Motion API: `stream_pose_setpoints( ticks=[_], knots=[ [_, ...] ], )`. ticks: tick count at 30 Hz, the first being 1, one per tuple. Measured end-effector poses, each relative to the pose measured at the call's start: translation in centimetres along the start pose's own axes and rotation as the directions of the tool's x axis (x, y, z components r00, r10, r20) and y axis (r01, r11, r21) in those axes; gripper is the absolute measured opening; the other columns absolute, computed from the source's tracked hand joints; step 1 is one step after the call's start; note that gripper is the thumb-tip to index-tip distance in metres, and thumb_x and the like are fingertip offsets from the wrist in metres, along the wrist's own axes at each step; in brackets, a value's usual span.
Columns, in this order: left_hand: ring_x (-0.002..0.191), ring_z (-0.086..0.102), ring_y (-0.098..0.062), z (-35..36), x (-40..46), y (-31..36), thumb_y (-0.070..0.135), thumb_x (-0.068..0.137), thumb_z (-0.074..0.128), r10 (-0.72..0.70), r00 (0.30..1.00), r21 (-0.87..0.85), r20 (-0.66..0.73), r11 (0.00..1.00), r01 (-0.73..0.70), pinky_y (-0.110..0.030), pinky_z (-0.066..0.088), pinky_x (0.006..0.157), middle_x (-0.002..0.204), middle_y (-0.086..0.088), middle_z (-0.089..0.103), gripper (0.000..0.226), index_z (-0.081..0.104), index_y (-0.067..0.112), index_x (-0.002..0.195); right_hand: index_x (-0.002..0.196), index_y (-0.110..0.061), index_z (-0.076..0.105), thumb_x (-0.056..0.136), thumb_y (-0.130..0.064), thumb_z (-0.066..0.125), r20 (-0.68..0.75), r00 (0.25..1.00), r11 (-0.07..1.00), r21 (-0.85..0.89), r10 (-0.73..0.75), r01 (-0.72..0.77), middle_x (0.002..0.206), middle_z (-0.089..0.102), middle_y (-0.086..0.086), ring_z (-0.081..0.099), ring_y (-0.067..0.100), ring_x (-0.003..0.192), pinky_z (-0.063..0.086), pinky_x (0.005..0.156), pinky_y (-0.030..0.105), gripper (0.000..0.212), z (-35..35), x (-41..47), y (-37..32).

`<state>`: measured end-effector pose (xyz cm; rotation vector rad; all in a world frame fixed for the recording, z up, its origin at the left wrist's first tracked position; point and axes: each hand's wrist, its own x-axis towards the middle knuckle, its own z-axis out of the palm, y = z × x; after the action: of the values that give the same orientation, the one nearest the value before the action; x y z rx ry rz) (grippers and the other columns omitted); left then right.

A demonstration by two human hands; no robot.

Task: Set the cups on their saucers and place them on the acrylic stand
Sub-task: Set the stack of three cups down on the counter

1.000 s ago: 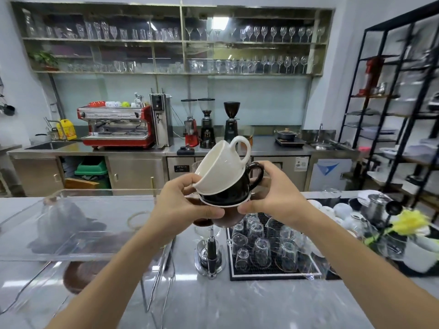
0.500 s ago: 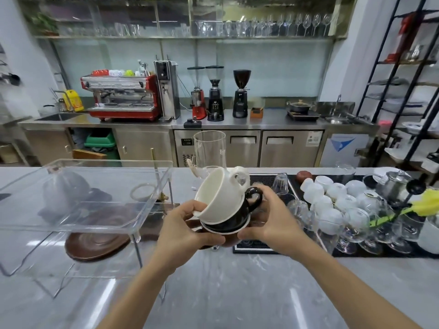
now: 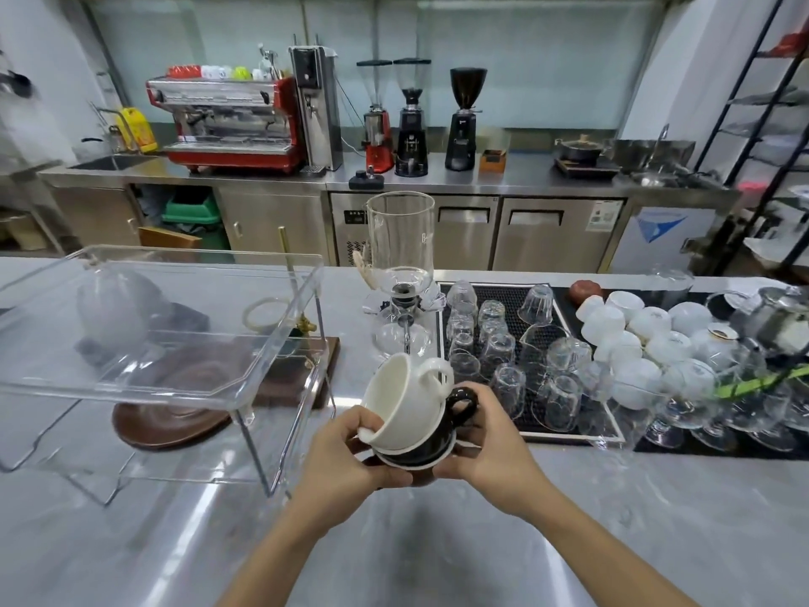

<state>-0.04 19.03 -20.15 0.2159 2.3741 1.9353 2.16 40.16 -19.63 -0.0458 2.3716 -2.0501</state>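
Note:
I hold a stack of crockery just above the marble counter. A white cup [image 3: 405, 400] lies tilted in a black cup [image 3: 442, 435], with a white saucer [image 3: 420, 460] under them. My left hand [image 3: 346, 462] grips the stack's left side, thumb on the white cup's rim. My right hand [image 3: 490, 449] holds the right side below the black handle. The clear acrylic stand [image 3: 162, 370] stands to the left, apart from my hands. A brown saucer [image 3: 170, 422] rests beneath it.
A glass siphon brewer [image 3: 400, 273] stands right behind the stack. To the right, a black mat [image 3: 529, 357] holds several upturned glasses, then several upturned white cups [image 3: 648, 343] and a steel teapot [image 3: 779, 322]. A grey marble counter [image 3: 437, 541] stretches in front.
Both hands have lowered the stacked cups toward the counter, and my view has tipped downward. The grip on the stack is the same.

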Motion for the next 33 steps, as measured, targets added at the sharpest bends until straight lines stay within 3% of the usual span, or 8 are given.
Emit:
stream_pose_setpoints(
  ticks=[2, 5, 8, 12, 21, 27, 30, 33],
  knots=[
    [0.074, 0.068, -0.007, 0.0, 0.1, -1.1, -0.001, 0.038, 0.096, -0.021, 1.000, 0.010, -0.002, 1.000, 0.021, -0.023, 0.057, 0.061, 0.084, -0.012, 0.071, 0.055, 0.061, 0.012, 0.078, 0.108, -0.044, 0.054, 0.056, 0.016, 0.079, 0.004, 1.000, 1.000, 0.007, 0.027, -0.027, 0.096, 0.062, -0.015, 0.070, 0.014, 0.085, 0.063, 0.072, 0.034, 0.084, 0.5, 0.1, 0.9],
    [0.067, 0.064, -0.002, 0.2, 0.2, -2.5, 0.000, 0.037, 0.096, -0.044, 0.999, 0.017, 0.007, 0.999, 0.044, -0.015, 0.051, 0.058, 0.073, 0.005, 0.068, 0.055, 0.060, 0.016, 0.075, 0.109, -0.043, 0.053, 0.055, 0.014, 0.078, 0.001, 0.998, 0.998, 0.001, 0.065, -0.065, 0.096, 0.064, -0.014, 0.070, 0.015, 0.088, 0.063, 0.078, 0.040, 0.083, 0.8, 0.2, 1.8],
    [0.067, 0.060, -0.007, 0.4, 0.6, -3.4, 0.001, 0.036, 0.096, -0.040, 0.999, 0.027, 0.002, 0.999, 0.040, -0.017, 0.049, 0.061, 0.070, 0.013, 0.064, 0.054, 0.060, 0.019, 0.073, 0.115, -0.041, 0.051, 0.054, 0.011, 0.078, -0.009, 0.997, 0.996, -0.026, 0.081, -0.081, 0.098, 0.066, -0.015, 0.068, 0.020, 0.095, 0.063, 0.081, 0.039, 0.084, 1.0, 0.4, 2.6],
    [0.066, 0.057, -0.011, 0.6, 0.9, -4.0, 0.010, 0.035, 0.095, -0.044, 0.999, 0.033, -0.015, 0.998, 0.044, -0.026, 0.046, 0.062, 0.068, 0.010, 0.063, 0.052, 0.058, 0.027, 0.067, 0.117, -0.040, 0.050, 0.055, 0.012, 0.077, -0.022, 0.995, 0.994, -0.040, 0.098, -0.099, 0.103, 0.065, -0.009, 0.066, 0.014, 0.093, 0.062, 0.083, 0.036, 0.085, 1.2, 0.7, 3.1],
    [0.062, 0.059, -0.011, 1.2, 1.7, -5.9, 0.014, 0.033, 0.093, -0.104, 0.995, 0.020, -0.004, 0.994, 0.104, -0.027, 0.047, 0.060, 0.066, 0.008, 0.065, 0.052, 0.058, 0.026, 0.069, 0.106, -0.053, 0.051, 0.054, 0.011, 0.077, -0.044, 0.992, 0.989, -0.077, 0.122, -0.125, 0.098, 0.067, -0.013, 0.067, -0.003, 0.081, 0.057, 0.073, 0.019, 0.087, 1.0, 1.5, 4.5],
    [0.067, 0.061, -0.017, 1.2, 2.4, -6.6, 0.014, 0.034, 0.096, -0.108, 0.994, 0.032, 0.023, 0.994, 0.107, -0.036, 0.049, 0.062, 0.074, -0.011, 0.068, 0.053, 0.060, 0.023, 0.072, 0.107, -0.053, 0.052, 0.057, 0.014, 0.078, -0.045, 0.989, 0.988, -0.051, 0.141, -0.143, 0.102, 0.066, -0.010, 0.068, 0.001, 0.086, 0.059, 0.076, 0.022, 0.088, 0.8, 1.7, 5.5],
    [0.066, 0.061, -0.014, 1.2, 2.6, -6.7, 0.015, 0.035, 0.096, -0.102, 0.994, 0.058, 0.041, 0.993, 0.099, -0.033, 0.050, 0.060, 0.071, 0.000, 0.068, 0.052, 0.061, 0.024, 0.073, 0.108, -0.053, 0.052, 0.058, 0.014, 0.079, -0.042, 0.989, 0.989, -0.054, 0.139, -0.141, 0.101, 0.065, -0.013, 0.068, 0.002, 0.090, 0.059, 0.078, 0.022, 0.088, 0.7, 1.7, 5.9],
    [0.068, 0.061, -0.013, 1.2, 2.6, -7.0, 0.016, 0.038, 0.096, -0.085, 0.995, 0.091, 0.053, 0.993, 0.080, -0.033, 0.049, 0.061, 0.073, -0.001, 0.069, 0.052, 0.063, 0.022, 0.078, 0.115, -0.046, 0.050, 0.060, 0.011, 0.083, -0.040, 0.990, 0.988, -0.057, 0.139, -0.141, 0.107, 0.065, -0.008, 0.069, 0.012, 0.099, 0.059, 0.083, 0.023, 0.086, 0.7, 1.5, 6.2]
  ],
)
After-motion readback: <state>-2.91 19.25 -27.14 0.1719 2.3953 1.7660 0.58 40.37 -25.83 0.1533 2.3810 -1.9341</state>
